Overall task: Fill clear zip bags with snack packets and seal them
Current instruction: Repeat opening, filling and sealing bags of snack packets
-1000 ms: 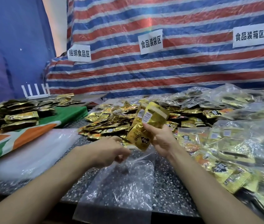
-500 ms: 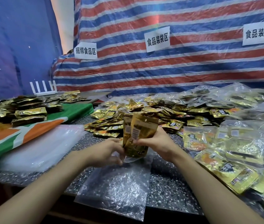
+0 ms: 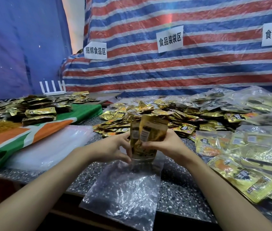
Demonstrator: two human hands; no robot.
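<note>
Striped tarp [image 3: 182,72] in red, white and blue fills the back wall, paper signs [image 3: 169,39] pinned across it, with a blue sheet [image 3: 23,47] far behind and left of the clear zip bag [image 3: 125,194]. The bag itself lies flat on the speckled countertop [image 3: 178,189], its closed end hanging over the near edge. Now the action: a second ago the right hand [image 3: 167,144] had the bundle of gold packets [image 3: 147,135] held high and tilted above the bag. It has since come down, so the bundle stands upright with its lower end right at the bag's mouth, at the far end of the bag. The right hand grips the bundle from its right side, thumb across the front. The left hand [image 3: 113,147] has stayed at the mouth, pinching the lip to keep it open, fingers up against the bundle's left edge (whether they press the packets too, I can't call it). My read: loading is only just starting, the body of the bag looks empty, and sealing comes later. Beyond the bag, a loose pile of packets [image 3: 148,112] sprawls across the counter. Right of the bag, filled bags [image 3: 248,155] are heaped up, so plenty look done already. Left of the bag, a stack of empty bags [image 3: 48,147] lies beside a green and orange cloth [image 3: 31,130] carrying stacked packs [image 3: 38,114], and a white router [image 3: 52,88] stands far behind that.
</note>
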